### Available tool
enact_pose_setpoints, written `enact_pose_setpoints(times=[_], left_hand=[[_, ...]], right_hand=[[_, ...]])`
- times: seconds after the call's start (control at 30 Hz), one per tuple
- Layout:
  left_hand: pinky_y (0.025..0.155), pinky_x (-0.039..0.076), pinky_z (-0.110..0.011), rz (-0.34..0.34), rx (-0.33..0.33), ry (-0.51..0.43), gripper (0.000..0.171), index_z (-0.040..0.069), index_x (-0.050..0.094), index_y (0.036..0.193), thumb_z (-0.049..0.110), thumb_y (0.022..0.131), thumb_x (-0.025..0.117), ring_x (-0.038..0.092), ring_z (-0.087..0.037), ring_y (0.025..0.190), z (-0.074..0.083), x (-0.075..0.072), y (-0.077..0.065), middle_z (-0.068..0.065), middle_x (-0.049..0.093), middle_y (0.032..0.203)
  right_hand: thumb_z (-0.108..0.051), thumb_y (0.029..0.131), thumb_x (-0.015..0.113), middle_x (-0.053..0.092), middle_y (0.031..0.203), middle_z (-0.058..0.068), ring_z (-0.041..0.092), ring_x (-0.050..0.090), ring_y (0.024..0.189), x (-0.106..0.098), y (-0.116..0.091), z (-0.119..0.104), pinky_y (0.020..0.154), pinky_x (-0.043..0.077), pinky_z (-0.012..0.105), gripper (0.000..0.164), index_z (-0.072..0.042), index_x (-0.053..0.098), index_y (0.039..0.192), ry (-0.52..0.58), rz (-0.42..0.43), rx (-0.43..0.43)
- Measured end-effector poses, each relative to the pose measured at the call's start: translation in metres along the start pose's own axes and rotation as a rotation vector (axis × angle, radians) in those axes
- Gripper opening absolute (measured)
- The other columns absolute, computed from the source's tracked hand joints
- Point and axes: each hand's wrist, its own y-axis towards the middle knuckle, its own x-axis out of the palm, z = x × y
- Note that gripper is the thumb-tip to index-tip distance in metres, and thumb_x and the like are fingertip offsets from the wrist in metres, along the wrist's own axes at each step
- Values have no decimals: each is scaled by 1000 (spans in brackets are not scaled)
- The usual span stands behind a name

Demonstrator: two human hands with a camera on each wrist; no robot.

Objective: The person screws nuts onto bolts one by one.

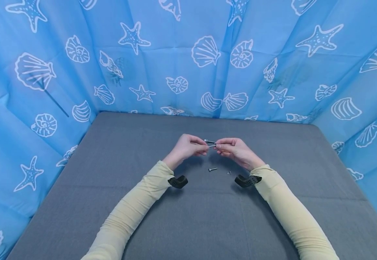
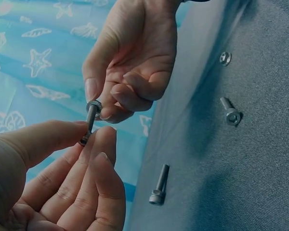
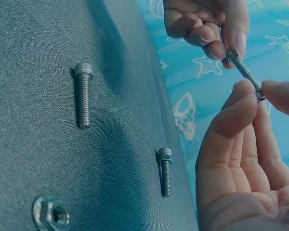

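My left hand (image 1: 191, 146) pinches the head end of a metal bolt (image 3: 245, 70) between thumb and fingers. At the bolt's other end my right hand (image 1: 237, 150) pinches a small nut (image 3: 260, 95) with thumb and index finger. Bolt and nut are held above the table, the nut at the shank's tip; fingertips partly hide both. Beyond the hands lies a second bolt (image 3: 166, 172), with what looks like a nut against its head. Nearer the person lie a bare socket-head bolt (image 1: 212, 169) and a loose flanged nut (image 1: 229, 173).
A grey cloth-covered table (image 1: 188, 224) spreads under both arms. Blue curtains (image 1: 175, 54) with white shell and starfish prints hang behind it and at both sides. A black band with a camera (image 1: 178, 181) sits at the left wrist, another black camera mount (image 1: 246, 181) at the right.
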Motion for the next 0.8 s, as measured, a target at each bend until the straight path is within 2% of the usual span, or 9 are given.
enact_pose_setpoints(times=[0.23,0.43,0.53,0.63,0.8], left_hand=[[83,53,-51,-15,49,-65,17,1,71,99,14,87,72,70,-22,78,-5,-2,-2,-11,71,83],[86,50,-53,-29,84,-143,22,-4,69,104,10,88,70,70,-24,82,-5,-5,-4,-14,71,87],[85,52,-51,-16,97,-143,25,-6,68,107,8,87,71,71,-21,80,-10,-5,0,-13,72,88],[84,52,-50,-9,98,-131,27,-8,67,109,7,87,71,71,-22,80,-10,-5,1,-13,72,88],[82,53,-49,5,106,-105,22,-5,69,104,8,87,71,71,-21,79,-11,-4,1,-12,72,86]], right_hand=[[-10,93,64,69,96,6,13,66,85,3,-1,2,85,53,35,43,17,48,123,-10,25,-39],[-11,92,66,70,97,7,14,67,86,7,-1,3,84,54,36,45,17,49,123,-82,77,-93],[-12,91,67,70,98,10,17,68,88,9,0,4,85,54,40,45,17,51,122,-131,97,-122],[-12,90,68,69,100,12,18,68,88,10,-1,4,82,55,39,44,16,53,120,-170,107,-161],[-15,91,68,69,101,13,20,68,87,13,-1,3,80,56,38,42,14,56,118,-221,136,-198]])
